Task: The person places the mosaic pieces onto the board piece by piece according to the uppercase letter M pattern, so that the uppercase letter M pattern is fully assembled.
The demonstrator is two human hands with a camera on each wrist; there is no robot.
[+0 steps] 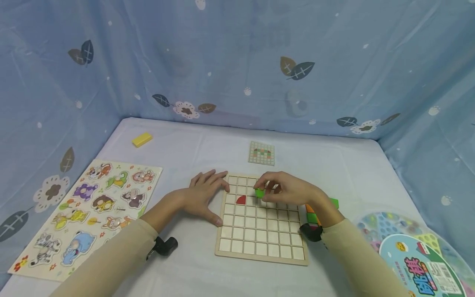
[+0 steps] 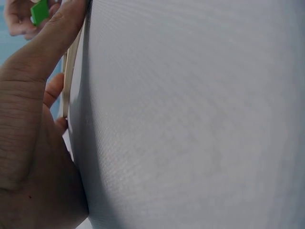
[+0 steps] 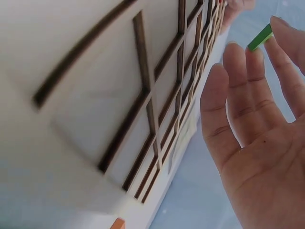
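A wooden grid board (image 1: 261, 253) lies on the table, its square cells framed by thin strips. One red quarter-circle piece (image 1: 241, 200) sits in a cell in its upper left part. My right hand (image 1: 287, 187) is over the upper middle of the board, pinching a small green square tile (image 1: 259, 193) between thumb and fingertips. In the right wrist view the green tile (image 3: 260, 37) shows edge-on, above the board's surface. My left hand (image 1: 204, 196) rests at the board's left edge with fingers spread, fingertips and thumb against the frame.
A small pattern card (image 1: 261, 153) lies beyond the board. Loose coloured pieces (image 1: 311, 216) are partly hidden under my right forearm. An animal puzzle board (image 1: 148, 181) lies at left, a yellow block (image 1: 142, 139) behind it. A round game package (image 1: 412, 264) is at the right front.
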